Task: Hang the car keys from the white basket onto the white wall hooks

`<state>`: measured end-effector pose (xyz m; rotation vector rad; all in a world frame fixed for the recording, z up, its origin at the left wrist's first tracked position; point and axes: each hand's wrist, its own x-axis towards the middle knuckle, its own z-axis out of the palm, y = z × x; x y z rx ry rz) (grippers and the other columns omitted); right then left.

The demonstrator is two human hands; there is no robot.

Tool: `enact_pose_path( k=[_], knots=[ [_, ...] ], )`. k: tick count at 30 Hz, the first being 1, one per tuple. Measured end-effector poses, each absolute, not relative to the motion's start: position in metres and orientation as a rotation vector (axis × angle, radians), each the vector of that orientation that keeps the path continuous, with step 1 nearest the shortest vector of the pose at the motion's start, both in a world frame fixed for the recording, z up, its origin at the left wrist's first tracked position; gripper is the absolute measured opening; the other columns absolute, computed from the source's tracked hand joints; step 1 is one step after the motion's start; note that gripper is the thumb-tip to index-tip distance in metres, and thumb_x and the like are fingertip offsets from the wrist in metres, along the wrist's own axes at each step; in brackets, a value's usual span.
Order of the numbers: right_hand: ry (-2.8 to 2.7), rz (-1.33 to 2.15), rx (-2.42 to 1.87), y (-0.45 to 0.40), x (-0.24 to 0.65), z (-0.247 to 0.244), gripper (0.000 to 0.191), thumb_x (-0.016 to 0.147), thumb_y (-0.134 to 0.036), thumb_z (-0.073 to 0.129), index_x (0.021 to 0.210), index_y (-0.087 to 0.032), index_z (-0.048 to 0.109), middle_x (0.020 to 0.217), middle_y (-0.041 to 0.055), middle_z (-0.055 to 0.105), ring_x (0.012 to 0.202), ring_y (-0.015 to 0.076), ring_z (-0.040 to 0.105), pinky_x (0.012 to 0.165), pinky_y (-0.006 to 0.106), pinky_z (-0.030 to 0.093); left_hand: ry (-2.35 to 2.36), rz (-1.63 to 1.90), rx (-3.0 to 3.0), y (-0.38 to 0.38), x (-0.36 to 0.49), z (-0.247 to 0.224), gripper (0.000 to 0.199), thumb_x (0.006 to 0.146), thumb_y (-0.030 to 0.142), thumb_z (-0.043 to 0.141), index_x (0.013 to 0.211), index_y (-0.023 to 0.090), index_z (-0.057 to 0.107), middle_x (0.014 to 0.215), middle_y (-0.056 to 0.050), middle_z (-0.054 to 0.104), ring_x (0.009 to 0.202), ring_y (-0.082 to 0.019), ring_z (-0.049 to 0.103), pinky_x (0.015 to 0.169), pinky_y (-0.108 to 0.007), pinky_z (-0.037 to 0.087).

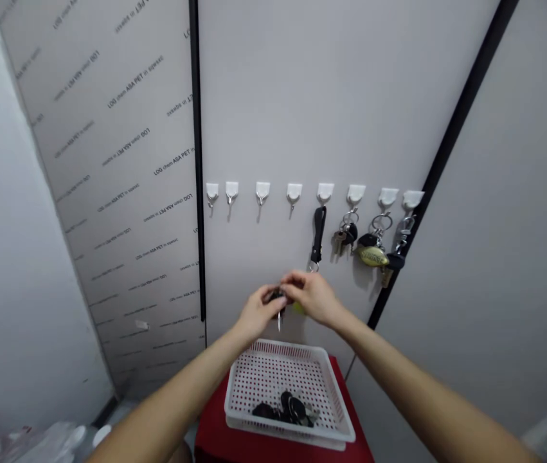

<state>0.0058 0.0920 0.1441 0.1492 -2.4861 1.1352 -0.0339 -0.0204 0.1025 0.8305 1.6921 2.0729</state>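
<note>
- Small dark key bunch with a slim silvery blade point(277, 294): held up between the two hands, the metal blade pointing to 6 o'clock.
- Left hand point(255, 314): fingers pinched around the bunch from its 8 o'clock side, thumb across the front.
- Right hand point(315, 299): fingers bent in from 3 o'clock, tips gripping the bunch's upper edge.
- At 1 o'clock from the bunch, a flat black leather-like strap point(319, 235) hangs with a metal ring at its foot.
- At 2 o'clock, a ringed cluster of metal keys with a black fob point(345, 236); beyond it, a shiny yellow-gold oval pendant point(373, 256) below a large ring, then a silvery clasp with a dark fob point(395, 257).
- White plastic adhesive hooks point(262, 190) with metal prongs run in a row from 11 to 2 o'clock on a smooth pale panel point(263, 96).
- At 6 o'clock, a white rectangular plastic basket point(276, 350), perforated all over, contains a heap of dark rounded fobs and keys point(292, 408) toward its near side; it sits on a red stand point(210, 427).
- Overlapping pieces in the heap cannot be counted.
- A yellow-green patch point(298, 308) is mostly hidden by the right hand.
- At 8 o'clock, a crumpled translucent plastic bag point(36, 445) is cut off by the frame.
</note>
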Motion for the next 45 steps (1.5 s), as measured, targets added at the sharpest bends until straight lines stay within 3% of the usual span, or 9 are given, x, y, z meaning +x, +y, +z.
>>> enact_pose_path(
  k=[4, 8, 11, 19, 26, 31, 34, 38, 45],
  knots=[
    [-2.221, 1.002, 0.070, 0.095, -0.006, 0.202, 0.013, 0.062, -0.021, 0.046, 0.069, -0.012, 0.053, 0.053, -0.0010, 0.053, 0.046, 0.0075, 0.048, 0.049, 0.020, 0.040, 1.670, 2.242, 0.837, -0.006, -0.043, 0.165, 0.021, 0.064, 0.013, 0.047, 0.085, 0.012, 0.046, 0.075, -0.002, 0.054, 0.050, -0.004, 0.048, 0.050, -0.017, 0.036],
    [-2.060, 0.877, 0.050, 0.099, -0.026, 0.234, 0.015, 0.061, -0.018, 0.046, 0.071, -0.011, 0.054, 0.054, -0.0002, 0.054, 0.045, 0.0070, 0.049, 0.051, 0.022, 0.041, 1.695, 2.351, 0.869, 0.008, -0.058, 0.201, 0.010, 0.065, 0.014, 0.047, 0.075, 0.011, 0.048, 0.063, 0.001, 0.052, 0.045, -0.003, 0.047, 0.045, -0.016, 0.033],
    [-2.025, 0.767, -0.024, 0.101, -0.038, 0.245, 0.016, 0.061, -0.015, 0.044, 0.071, -0.011, 0.056, 0.057, 0.0015, 0.056, 0.046, 0.0070, 0.049, 0.053, 0.022, 0.042, 1.721, 2.357, 0.869, 0.016, -0.067, 0.213, 0.004, 0.067, 0.015, 0.046, 0.067, 0.011, 0.048, 0.056, 0.003, 0.049, 0.043, -0.003, 0.046, 0.041, -0.015, 0.031],
    [-2.157, 0.404, -0.133, 0.103, -0.040, 0.245, 0.021, 0.062, -0.012, 0.041, 0.071, -0.012, 0.060, 0.060, 0.0042, 0.059, 0.058, 0.0121, 0.053, 0.062, 0.024, 0.040, 1.835, 2.094, 0.794, 0.015, -0.071, 0.210, 0.014, 0.067, 0.023, 0.046, 0.059, 0.012, 0.046, 0.052, 0.001, 0.050, 0.040, -0.005, 0.046, 0.042, -0.017, 0.033],
    [-2.079, 0.275, 0.085, 0.104, 0.004, 0.206, 0.022, 0.065, -0.017, 0.041, 0.080, -0.013, 0.057, 0.073, 0.0051, 0.057, 0.059, 0.0105, 0.050, 0.061, 0.023, 0.039, 2.070, 1.969, 0.702, -0.018, -0.063, 0.138, 0.023, 0.066, 0.025, 0.044, 0.084, 0.012, 0.048, 0.075, -0.005, 0.056, 0.056, -0.007, 0.051, 0.050, -0.017, 0.036],
    [-2.842, 0.433, 0.250, 0.115, 0.035, 0.111, 0.021, 0.063, -0.019, 0.044, 0.080, -0.014, 0.056, 0.071, 0.0037, 0.058, 0.059, 0.0106, 0.050, 0.056, 0.021, 0.038, 2.187, 1.628, 0.724, -0.039, -0.039, 0.030, 0.028, 0.064, 0.021, 0.044, 0.088, 0.009, 0.049, 0.076, -0.007, 0.057, 0.063, -0.010, 0.051, 0.058, -0.021, 0.039],
    [-3.211, 0.413, 0.205, 0.121, 0.046, 0.051, 0.031, 0.057, -0.024, 0.050, 0.086, -0.015, 0.055, 0.079, 0.0060, 0.058, 0.069, 0.0147, 0.051, 0.059, 0.022, 0.037, 2.265, 1.264, 0.889, -0.044, -0.022, -0.014, 0.032, 0.058, 0.026, 0.050, 0.086, 0.012, 0.052, 0.077, -0.006, 0.058, 0.068, -0.013, 0.051, 0.062, -0.022, 0.039],
    [-3.344, 0.365, 0.181, 0.119, 0.051, 0.003, 0.032, 0.052, -0.023, 0.053, 0.083, -0.017, 0.056, 0.081, 0.0057, 0.058, 0.074, 0.0167, 0.051, 0.059, 0.022, 0.035, 2.332, 0.898, 1.021, -0.043, -0.015, -0.028, 0.035, 0.051, 0.032, 0.055, 0.083, 0.017, 0.056, 0.075, -0.003, 0.059, 0.066, -0.015, 0.051, 0.057, -0.021, 0.037],
    [-3.229, 0.457, 0.113, 0.112, 0.038, -0.011, 0.021, 0.065, -0.017, 0.038, 0.073, -0.016, 0.057, 0.070, 0.0047, 0.060, 0.065, 0.0126, 0.051, 0.056, 0.020, 0.031, 2.446, 0.791, 0.990, -0.037, -0.026, -0.031, 0.010, 0.052, 0.018, 0.052, 0.058, 0.018, 0.060, 0.050, 0.001, 0.055, 0.051, -0.013, 0.047, 0.049, -0.021, 0.032]
  ],
)
